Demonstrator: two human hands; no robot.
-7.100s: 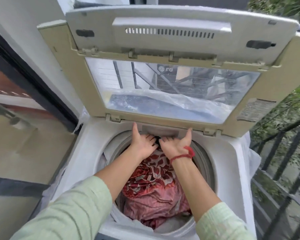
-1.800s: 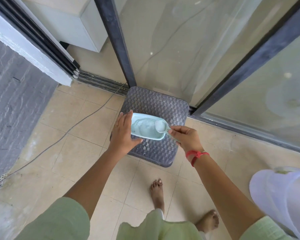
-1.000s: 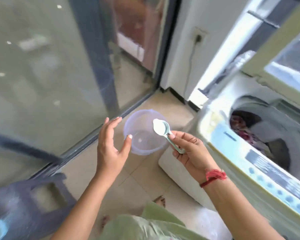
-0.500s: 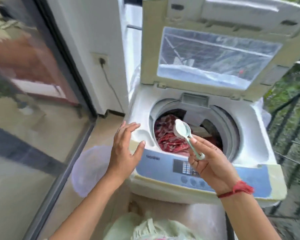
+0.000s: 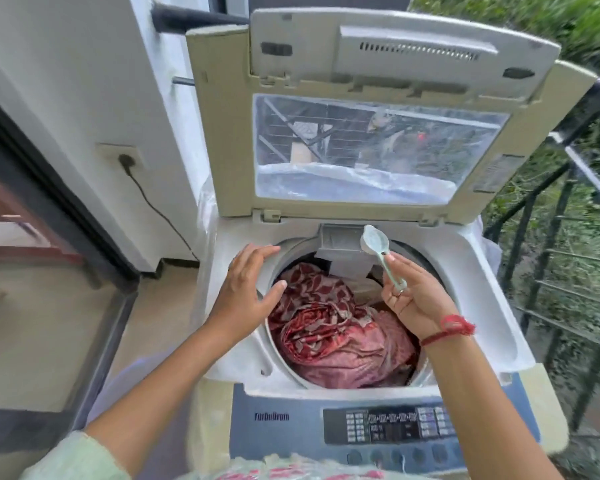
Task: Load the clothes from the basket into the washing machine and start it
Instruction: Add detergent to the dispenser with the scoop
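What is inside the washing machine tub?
Inside the tub lies a bundle of red and pink patterned cloth, piled up. Whatever lies under the cloth is hidden. The right hand holds a scoop above it.

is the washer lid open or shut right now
Open. The lid stands raised at the back of the washing machine, and the drum mouth is uncovered, with red patterned clothes visible inside.

You have one view only, from the camera on your head. It looks forward and steeply down, close over the open washing machine (image 5: 368,379), whose raised lid (image 5: 378,109) fills the upper frame. The wide lens bends the edges, catching the wall socket (image 5: 125,161) left and the railing (image 5: 568,237) right.
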